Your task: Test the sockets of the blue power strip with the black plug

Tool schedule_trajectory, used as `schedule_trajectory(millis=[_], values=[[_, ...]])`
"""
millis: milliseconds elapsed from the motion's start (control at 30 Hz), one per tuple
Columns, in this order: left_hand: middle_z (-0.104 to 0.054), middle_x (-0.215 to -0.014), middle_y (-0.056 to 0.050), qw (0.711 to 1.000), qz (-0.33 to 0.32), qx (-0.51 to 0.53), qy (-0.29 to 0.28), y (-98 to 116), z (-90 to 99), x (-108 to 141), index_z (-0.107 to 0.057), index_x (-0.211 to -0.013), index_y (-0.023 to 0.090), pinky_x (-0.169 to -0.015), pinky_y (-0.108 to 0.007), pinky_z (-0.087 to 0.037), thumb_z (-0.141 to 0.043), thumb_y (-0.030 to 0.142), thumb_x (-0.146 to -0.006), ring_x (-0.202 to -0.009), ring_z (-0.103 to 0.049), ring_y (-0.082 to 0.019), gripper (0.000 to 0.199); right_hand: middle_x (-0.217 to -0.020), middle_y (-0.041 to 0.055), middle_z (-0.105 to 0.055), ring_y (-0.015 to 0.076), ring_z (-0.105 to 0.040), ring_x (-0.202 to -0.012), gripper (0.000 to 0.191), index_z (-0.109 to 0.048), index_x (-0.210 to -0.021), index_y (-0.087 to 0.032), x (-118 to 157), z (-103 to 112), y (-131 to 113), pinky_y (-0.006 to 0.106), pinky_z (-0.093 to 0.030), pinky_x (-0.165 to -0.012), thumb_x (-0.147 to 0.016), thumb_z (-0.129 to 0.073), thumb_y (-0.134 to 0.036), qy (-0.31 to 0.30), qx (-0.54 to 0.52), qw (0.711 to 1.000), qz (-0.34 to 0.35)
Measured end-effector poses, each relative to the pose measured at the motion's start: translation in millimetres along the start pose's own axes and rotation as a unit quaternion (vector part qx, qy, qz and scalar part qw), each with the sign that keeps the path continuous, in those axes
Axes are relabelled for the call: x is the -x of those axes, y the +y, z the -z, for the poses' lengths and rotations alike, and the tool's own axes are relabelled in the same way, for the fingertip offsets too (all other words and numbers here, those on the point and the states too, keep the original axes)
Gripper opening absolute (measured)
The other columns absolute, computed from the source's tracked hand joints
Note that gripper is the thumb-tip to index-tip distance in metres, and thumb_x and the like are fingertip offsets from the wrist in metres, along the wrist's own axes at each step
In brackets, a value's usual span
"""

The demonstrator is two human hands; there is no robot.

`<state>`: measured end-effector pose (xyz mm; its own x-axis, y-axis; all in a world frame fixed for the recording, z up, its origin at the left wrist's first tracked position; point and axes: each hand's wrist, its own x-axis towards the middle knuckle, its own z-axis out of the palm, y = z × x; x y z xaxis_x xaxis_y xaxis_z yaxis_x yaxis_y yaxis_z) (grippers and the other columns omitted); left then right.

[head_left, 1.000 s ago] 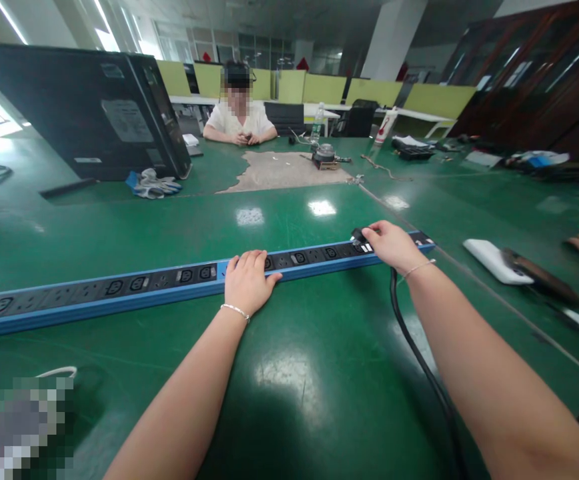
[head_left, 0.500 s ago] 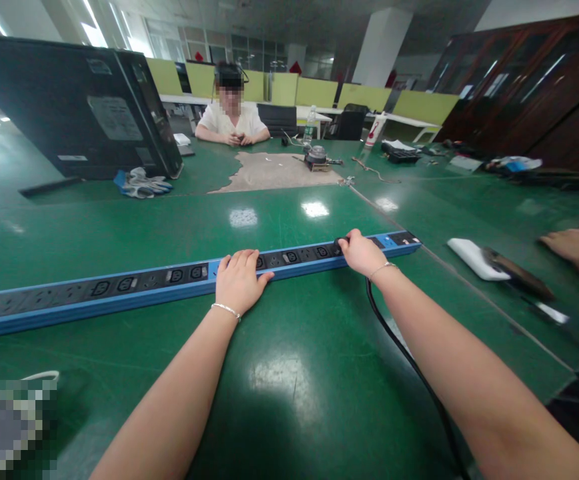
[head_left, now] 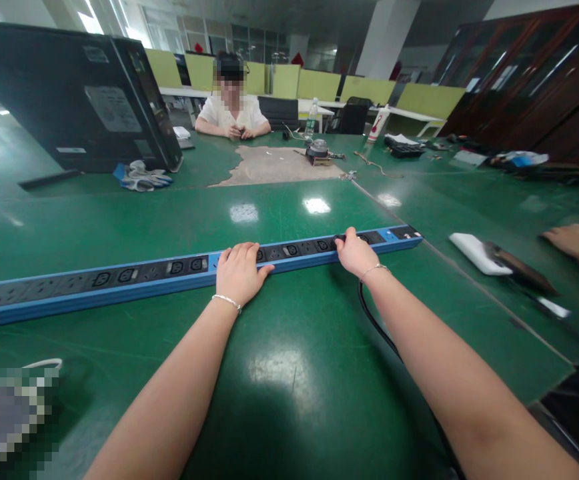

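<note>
A long blue power strip [head_left: 149,275] with black sockets lies across the green table, running from the left edge toward the right. My left hand [head_left: 239,275] is closed over its middle, fingers across the top and thumb along the near side. Further right, my right hand [head_left: 357,255] pinches a black plug [head_left: 339,238] at one of the sockets. My fingers cover most of the plug, so how deep it sits is hidden. From beneath that hand a black cable [head_left: 373,320] drops toward me and passes under my right forearm.
A black computer case [head_left: 69,100] stands at the back left, with gloves [head_left: 144,177] beside it. Across the table sits a person [head_left: 232,119]. At the right are a white object [head_left: 477,253] and another person's hand [head_left: 577,243]. A blurred-out device [head_left: 7,420] lies front left.
My right hand has shifted slightly left and toward me, still on the plug. My left hand stays on the strip. The whole view has tilted down a little.
</note>
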<state>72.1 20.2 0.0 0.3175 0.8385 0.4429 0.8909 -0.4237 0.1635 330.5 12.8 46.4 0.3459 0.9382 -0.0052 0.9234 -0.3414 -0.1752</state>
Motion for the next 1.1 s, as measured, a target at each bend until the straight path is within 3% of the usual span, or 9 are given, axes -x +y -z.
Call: schedule_trajectory(millis=[267, 333, 467, 567, 767, 900, 1100], values=[[-0.058, -0.125, -0.011, 1.0, 0.005, -0.004, 0.011, 0.0, -0.5, 0.4, -0.053, -0.121, 0.019, -0.103, -0.042, -0.03, -0.05, 0.049, -0.081, -0.118, -0.049, -0.026, 0.05, -0.099, 0.0188, -0.065, 0.0272, -0.062, -0.093, 0.036, -0.043, -0.117, -0.01, 1.1, 3.8, -5.3, 0.036, -0.043, -0.08, -0.092, -0.033, -0.033, 0.009, -0.022, 1.0, -0.015], [-0.059, -0.124, -0.011, 1.0, 0.006, -0.002, 0.015, 0.0, -0.3, 0.5, -0.054, -0.12, 0.019, -0.102, -0.042, -0.031, -0.05, 0.049, -0.081, -0.117, -0.049, -0.026, 0.049, -0.099, 0.0191, -0.065, 0.0277, -0.062, -0.094, 0.036, -0.046, -0.115, -0.01, -2.9, 19.5, -1.0, 0.035, -0.043, -0.08, -0.091, -0.034, -0.034, 0.034, -0.034, 0.999, -0.015], [-0.059, -0.123, -0.011, 1.0, 0.007, 0.007, 0.012, -0.1, 0.5, -0.2, -0.054, -0.119, 0.019, -0.101, -0.042, -0.032, -0.051, 0.049, -0.081, -0.117, -0.05, -0.026, 0.049, -0.104, 0.0179, -0.064, 0.0266, -0.059, -0.096, 0.038, -0.05, -0.113, -0.012, -18.7, 63.2, 27.0, 0.033, -0.042, -0.079, -0.091, -0.033, -0.038, 0.145, -0.046, 0.988, -0.009], [-0.059, -0.124, -0.011, 1.0, 0.011, 0.007, 0.009, -0.2, 0.8, -0.9, -0.054, -0.119, 0.02, -0.1, -0.043, -0.032, -0.051, 0.049, -0.08, -0.117, -0.049, -0.027, 0.049, -0.104, 0.0164, -0.064, 0.0242, -0.059, -0.095, 0.035, -0.056, -0.106, -0.012, -32.0, 78.0, 59.6, 0.03, -0.042, -0.078, -0.09, -0.037, -0.037, 0.127, -0.029, 0.991, -0.027], [-0.059, -0.123, -0.011, 1.0, 0.005, -0.002, 0.008, 0.1, 0.5, -0.7, -0.054, -0.119, 0.02, -0.1, -0.043, -0.033, -0.051, 0.049, -0.08, -0.116, -0.05, -0.026, 0.049, -0.102, 0.0154, -0.064, 0.0228, -0.059, -0.095, 0.037, -0.058, -0.108, -0.011, -48.4, 47.7, 102.3, 0.028, -0.042, -0.077, -0.089, -0.038, -0.036, 0.056, 0.002, 0.997, -0.061], [-0.059, -0.123, -0.011, 1.0, 0.006, -0.005, 0.009, -0.1, 0.5, -0.5, -0.054, -0.119, 0.02, -0.1, -0.042, -0.033, -0.052, 0.049, -0.08, -0.116, -0.05, -0.026, 0.049, -0.105, 0.0178, -0.064, 0.0245, -0.06, -0.097, 0.037, -0.055, -0.111, -0.011, -52.3, 33.3, 107.3, 0.031, -0.042, -0.08, -0.09, -0.037, -0.036, 0.038, 0.016, 0.997, -0.067], [-0.059, -0.123, -0.012, 1.0, 0.003, -0.002, 0.007, 0.1, 1.5, -0.4, -0.054, -0.119, 0.018, -0.1, -0.042, -0.032, -0.051, 0.049, -0.081, -0.117, -0.05, -0.027, 0.049, -0.106, 0.0179, -0.064, 0.0251, -0.061, -0.096, 0.037, -0.052, -0.113, -0.013, -50.3, 35.7, 102.8, 0.032, -0.042, -0.079, -0.09, -0.036, -0.038, 0.02, 0.033, 0.998, -0.054]])
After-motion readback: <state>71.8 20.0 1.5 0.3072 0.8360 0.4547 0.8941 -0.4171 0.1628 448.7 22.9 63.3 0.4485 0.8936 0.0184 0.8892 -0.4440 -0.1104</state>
